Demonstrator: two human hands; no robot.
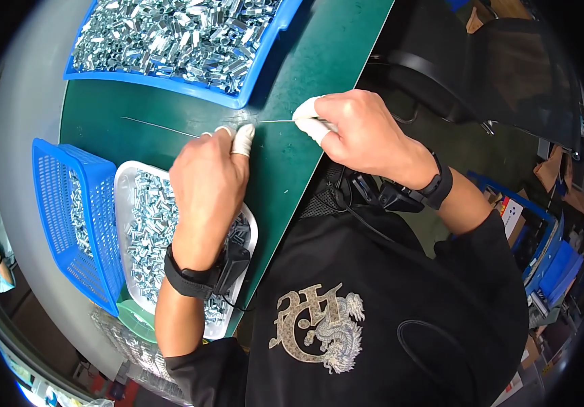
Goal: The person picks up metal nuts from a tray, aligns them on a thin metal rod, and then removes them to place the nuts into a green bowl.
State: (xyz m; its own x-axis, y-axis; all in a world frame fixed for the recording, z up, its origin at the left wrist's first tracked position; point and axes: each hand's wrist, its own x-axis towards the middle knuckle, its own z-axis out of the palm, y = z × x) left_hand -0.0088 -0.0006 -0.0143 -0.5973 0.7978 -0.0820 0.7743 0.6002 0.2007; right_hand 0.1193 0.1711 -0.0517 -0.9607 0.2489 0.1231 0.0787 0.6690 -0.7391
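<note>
Wire lies level above the green mat, pinched in the right hand. Left hand fingertips pinch a small metal piece at its tip, beside the white tray.

A bare green strip of tabletop runs between the large blue tray of metal parts above and the white tray and blue basket at lower left, crossed by a thin wire lying flat there.
</note>
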